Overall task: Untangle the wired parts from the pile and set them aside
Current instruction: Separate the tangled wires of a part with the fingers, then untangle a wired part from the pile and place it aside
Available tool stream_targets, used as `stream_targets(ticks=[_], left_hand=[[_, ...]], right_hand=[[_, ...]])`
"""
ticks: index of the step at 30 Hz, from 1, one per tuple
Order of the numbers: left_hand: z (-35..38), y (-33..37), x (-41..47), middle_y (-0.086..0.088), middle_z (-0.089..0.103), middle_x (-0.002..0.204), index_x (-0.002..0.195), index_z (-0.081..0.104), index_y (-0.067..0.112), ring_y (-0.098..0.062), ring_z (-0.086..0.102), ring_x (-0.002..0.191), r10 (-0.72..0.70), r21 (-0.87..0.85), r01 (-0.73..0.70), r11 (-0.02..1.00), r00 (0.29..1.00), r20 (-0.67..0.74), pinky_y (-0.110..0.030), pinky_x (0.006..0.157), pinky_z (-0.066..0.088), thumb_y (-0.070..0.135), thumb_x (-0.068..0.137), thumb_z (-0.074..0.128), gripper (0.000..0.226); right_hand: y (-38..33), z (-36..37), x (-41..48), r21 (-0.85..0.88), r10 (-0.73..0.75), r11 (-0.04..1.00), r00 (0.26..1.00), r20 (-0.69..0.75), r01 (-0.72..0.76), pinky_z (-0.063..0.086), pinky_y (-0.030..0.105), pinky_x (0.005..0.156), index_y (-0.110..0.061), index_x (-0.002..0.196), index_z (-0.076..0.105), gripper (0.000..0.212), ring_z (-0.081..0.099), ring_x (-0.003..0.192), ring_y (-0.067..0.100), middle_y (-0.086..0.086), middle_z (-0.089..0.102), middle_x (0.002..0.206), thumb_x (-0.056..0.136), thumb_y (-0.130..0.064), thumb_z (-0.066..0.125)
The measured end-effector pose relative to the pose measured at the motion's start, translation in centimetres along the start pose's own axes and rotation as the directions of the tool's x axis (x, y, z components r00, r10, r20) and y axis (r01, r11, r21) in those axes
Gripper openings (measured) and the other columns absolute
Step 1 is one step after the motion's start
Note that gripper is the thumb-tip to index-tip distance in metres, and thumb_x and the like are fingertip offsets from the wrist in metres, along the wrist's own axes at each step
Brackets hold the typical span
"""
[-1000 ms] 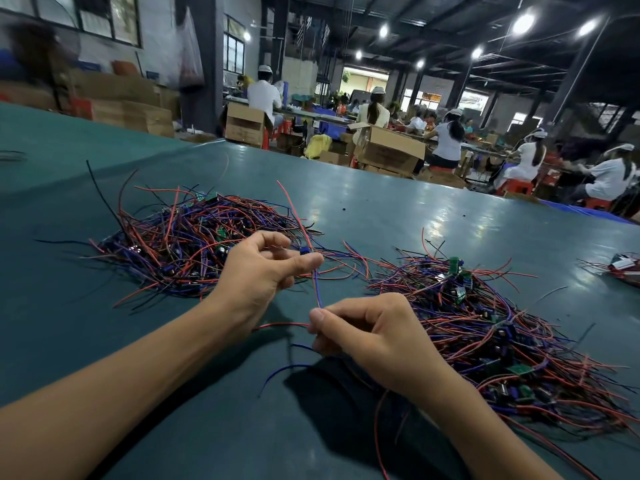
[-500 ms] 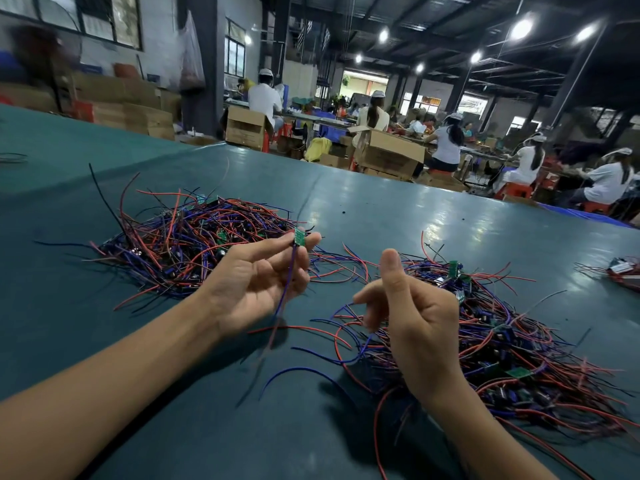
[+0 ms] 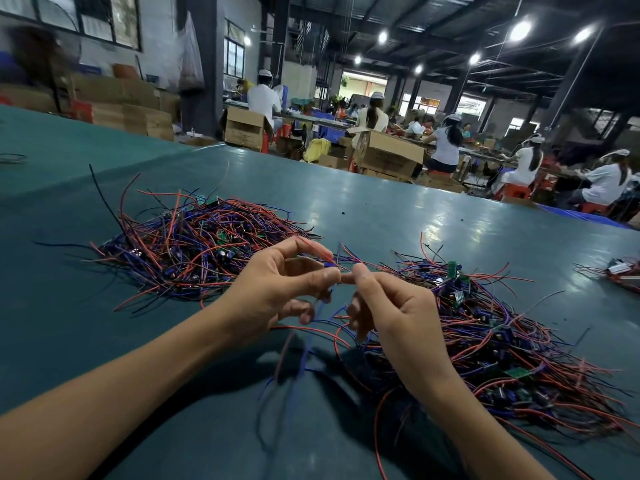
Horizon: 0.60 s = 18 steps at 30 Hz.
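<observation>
Two heaps of red and blue wired parts lie on the green table (image 3: 381, 216): one pile (image 3: 194, 244) at the left, a tangled pile (image 3: 502, 341) at the right with small green boards in it. My left hand (image 3: 277, 289) and my right hand (image 3: 391, 306) meet between the heaps, raised above the table. Left thumb and fingers pinch a small wired part (image 3: 330, 266) whose blue and red leads hang down, blurred. My right thumb and forefinger pinch the same part from the other side.
A smaller bunch of wired parts (image 3: 620, 271) lies at the table's right edge. Loose red and blue wires trail on the table under my hands. Beyond the table, cardboard boxes (image 3: 388, 154) and seated people at benches fill the hall.
My hands have come together: the right hand moved left and up to the part that the left hand holds. The left hand has risen a little, and the hanging leads swing.
</observation>
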State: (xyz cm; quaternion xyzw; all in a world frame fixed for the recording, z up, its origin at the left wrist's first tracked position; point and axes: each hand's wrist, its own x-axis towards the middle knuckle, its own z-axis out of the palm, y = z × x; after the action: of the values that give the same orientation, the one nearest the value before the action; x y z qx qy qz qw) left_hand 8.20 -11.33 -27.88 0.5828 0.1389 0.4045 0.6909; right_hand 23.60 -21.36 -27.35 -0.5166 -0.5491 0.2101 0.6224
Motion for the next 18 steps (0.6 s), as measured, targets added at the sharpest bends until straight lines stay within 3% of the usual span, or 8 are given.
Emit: stream_targets(ticks=[3, 5, 7, 9, 12, 15, 18], left_hand=[[0.1, 0.2, -0.3, -0.010, 0.072, 0.082, 0.096, 0.070, 0.018, -0.014, 0.066, 0.063, 0.041, 0.172, -0.044, 0.984, 0.999, 0.022, -0.022, 0.044, 0.045, 0.021, 0.077, 0.085, 0.025], [0.1, 0.2, -0.4, -0.014, 0.074, 0.086, 0.099, 0.070, 0.018, -0.017, 0.067, 0.069, 0.041, 0.253, -0.056, 0.966, 0.997, 0.062, -0.029, 0.056, 0.048, 0.027, 0.074, 0.088, 0.032], [0.1, 0.1, -0.4, -0.020, 0.074, 0.091, 0.101, 0.068, 0.022, -0.024, 0.069, 0.075, 0.018, 0.265, -0.041, 0.963, 0.996, 0.091, -0.036, 0.069, 0.051, 0.027, 0.069, 0.092, 0.040], [0.2, -0.2, -0.4, -0.024, 0.074, 0.092, 0.100, 0.065, 0.027, -0.027, 0.069, 0.077, -0.004, 0.240, -0.023, 0.970, 0.994, 0.112, -0.036, 0.072, 0.053, 0.020, 0.067, 0.093, 0.044], [0.4, -0.6, -0.3, -0.020, 0.074, 0.086, 0.103, 0.061, 0.028, -0.023, 0.067, 0.068, -0.026, 0.221, 0.006, 0.975, 0.996, 0.086, -0.028, 0.056, 0.052, 0.022, 0.061, 0.094, 0.053], [0.5, -0.7, -0.1, -0.013, 0.071, 0.079, 0.108, 0.063, 0.026, -0.024, 0.056, 0.060, -0.089, 0.168, 0.072, 0.983, 0.991, 0.096, -0.023, 0.046, 0.040, 0.023, 0.059, 0.097, 0.059], [0.3, -0.5, 0.0, -0.014, 0.071, 0.078, 0.105, 0.070, 0.025, -0.022, 0.053, 0.054, -0.129, 0.174, 0.105, 0.979, 0.982, 0.136, -0.019, 0.039, 0.036, 0.021, 0.066, 0.093, 0.046]], right_hand=[[0.3, -0.2, 0.3, 0.123, 0.116, 0.984, 0.986, 0.120, -0.130, 0.047, 0.030, 0.044, -0.012, 0.098, 0.080, 0.023, 0.054, 0.054, 0.024, 0.007, 0.055, 0.062, 0.093, -0.031, 0.066], [0.2, -0.4, 0.5, 0.190, 0.163, 0.961, 0.966, 0.202, -0.202, 0.046, 0.028, 0.044, -0.016, 0.106, 0.079, 0.026, 0.052, 0.053, 0.022, 0.005, 0.056, 0.063, 0.090, -0.033, 0.069], [0.2, -0.6, 0.7, 0.210, 0.187, 0.945, 0.942, 0.279, -0.250, 0.044, 0.025, 0.043, -0.016, 0.102, 0.080, 0.025, 0.049, 0.048, 0.019, 0.004, 0.062, 0.064, 0.087, -0.035, 0.073], [0.2, -0.7, 0.8, 0.197, 0.206, 0.942, 0.931, 0.301, -0.272, 0.042, 0.023, 0.041, -0.012, 0.098, 0.080, 0.023, 0.047, 0.046, 0.017, 0.009, 0.067, 0.068, 0.085, -0.032, 0.078], [0.2, -0.7, 1.0, 0.187, 0.213, 0.950, 0.958, 0.193, -0.249, 0.037, 0.025, 0.041, -0.007, 0.091, 0.079, 0.024, 0.043, 0.046, 0.021, 0.024, 0.064, 0.067, 0.079, -0.028, 0.077], [-0.2, -1.4, 1.4, 0.204, 0.161, 0.962, 0.980, 0.114, -0.181, 0.037, 0.028, 0.043, -0.008, 0.081, 0.076, 0.018, 0.043, 0.044, 0.022, 0.012, 0.056, 0.056, 0.082, -0.026, 0.075], [-0.8, -2.6, 1.9, 0.239, 0.155, 0.957, 0.986, 0.061, -0.165, 0.041, 0.026, 0.042, 0.005, 0.080, 0.067, 0.026, 0.047, 0.045, 0.021, 0.007, 0.056, 0.056, 0.087, -0.019, 0.073]])
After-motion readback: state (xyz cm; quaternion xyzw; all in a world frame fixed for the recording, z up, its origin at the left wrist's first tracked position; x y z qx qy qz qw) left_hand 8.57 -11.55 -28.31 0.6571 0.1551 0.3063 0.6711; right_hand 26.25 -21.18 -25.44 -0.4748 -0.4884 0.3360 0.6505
